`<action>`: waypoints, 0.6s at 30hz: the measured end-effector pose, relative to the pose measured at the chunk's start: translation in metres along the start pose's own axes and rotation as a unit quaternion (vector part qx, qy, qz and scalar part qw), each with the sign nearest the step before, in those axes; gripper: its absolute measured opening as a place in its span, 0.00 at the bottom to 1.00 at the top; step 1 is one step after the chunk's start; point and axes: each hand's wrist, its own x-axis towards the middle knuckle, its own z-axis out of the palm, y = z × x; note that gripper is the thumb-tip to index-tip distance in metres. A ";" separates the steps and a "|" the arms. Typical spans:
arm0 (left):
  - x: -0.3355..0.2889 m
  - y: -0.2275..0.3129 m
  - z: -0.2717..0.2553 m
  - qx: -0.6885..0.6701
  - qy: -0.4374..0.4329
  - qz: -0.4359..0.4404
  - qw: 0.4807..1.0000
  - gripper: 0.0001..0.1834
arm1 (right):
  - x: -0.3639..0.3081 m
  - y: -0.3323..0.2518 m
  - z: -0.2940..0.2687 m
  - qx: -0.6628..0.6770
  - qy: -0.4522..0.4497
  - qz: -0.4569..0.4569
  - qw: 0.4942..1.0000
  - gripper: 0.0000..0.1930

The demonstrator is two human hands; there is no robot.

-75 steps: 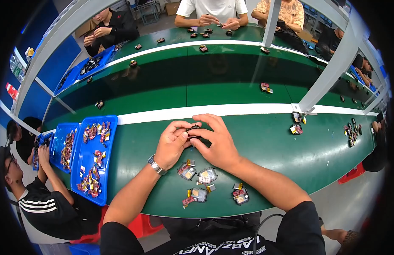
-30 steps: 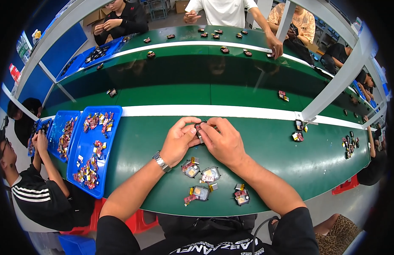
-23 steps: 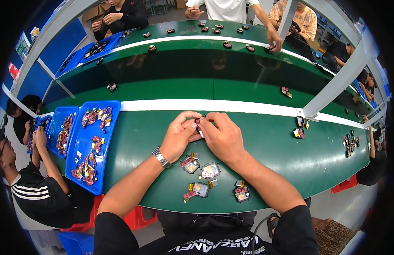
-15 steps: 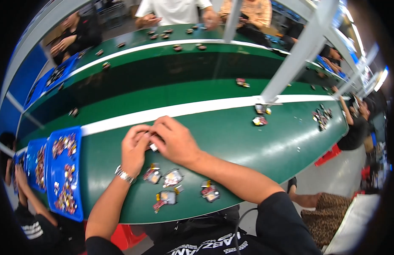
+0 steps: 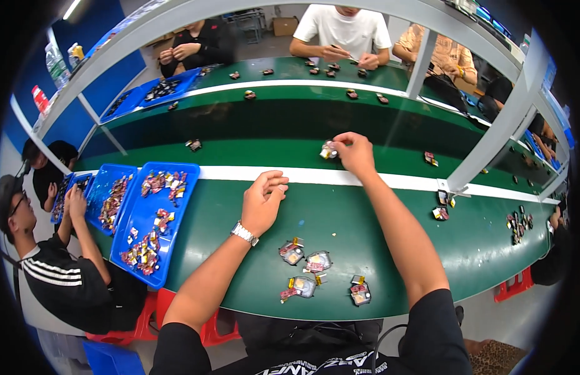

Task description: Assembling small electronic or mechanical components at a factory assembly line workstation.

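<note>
My right hand (image 5: 357, 154) reaches over the white strip to the far green belt. Its thumb and fingers pinch a small electronic module (image 5: 328, 149) with silvery and dark parts; I cannot tell whether the module touches the belt. Over the near tabletop, my left hand (image 5: 263, 199) is loosely curved, with no object showing in it. Several flat modules lie below the hands: one has a round pale centre (image 5: 291, 252), another shows pink and white parts (image 5: 317, 261). Closer to me are a grey module with a yellow tab (image 5: 302, 286) and a dark-edged module (image 5: 360, 292).
Blue trays (image 5: 193, 187) of small red and yellow parts stand at left, beside a seated person (image 5: 65, 275). A grey post (image 5: 499, 125) rises at right near a few modules (image 5: 441, 213). More modules (image 5: 352, 94) rest farther back, where people sit working.
My hands have come apart. The right has moved away and to the right, a module now visible in its fingers; the left stays over the near table. The view has shifted.
</note>
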 end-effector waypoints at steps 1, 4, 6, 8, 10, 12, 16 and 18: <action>0.006 -0.003 -0.007 0.043 0.013 -0.018 0.999 0.16 | 0.011 0.010 -0.001 -0.045 -0.012 0.012 0.999 0.06; 0.038 -0.009 -0.033 0.210 0.085 0.005 0.974 0.15 | 0.027 0.034 0.000 -0.129 -0.006 0.014 0.992 0.08; 0.077 -0.002 -0.057 0.316 0.137 -0.001 0.939 0.19 | 0.022 0.042 -0.003 -0.173 0.012 0.012 0.985 0.09; 0.117 -0.009 -0.106 0.510 0.204 -0.010 0.835 0.26 | 0.002 0.029 -0.005 -0.193 0.132 -0.150 0.961 0.13; 0.133 -0.008 -0.137 0.562 0.228 -0.118 0.786 0.33 | -0.030 0.002 -0.016 -0.125 0.042 -0.137 0.982 0.15; 0.151 -0.019 -0.161 0.564 0.207 -0.223 0.768 0.36 | -0.059 -0.007 -0.026 -0.065 0.006 -0.154 0.986 0.14; 0.166 -0.041 -0.170 0.585 0.190 -0.227 0.755 0.33 | -0.099 -0.016 -0.040 -0.024 -0.025 -0.121 0.992 0.13; 0.168 -0.049 -0.164 0.614 0.206 -0.177 0.741 0.23 | -0.104 -0.017 -0.041 -0.024 -0.034 -0.125 0.991 0.13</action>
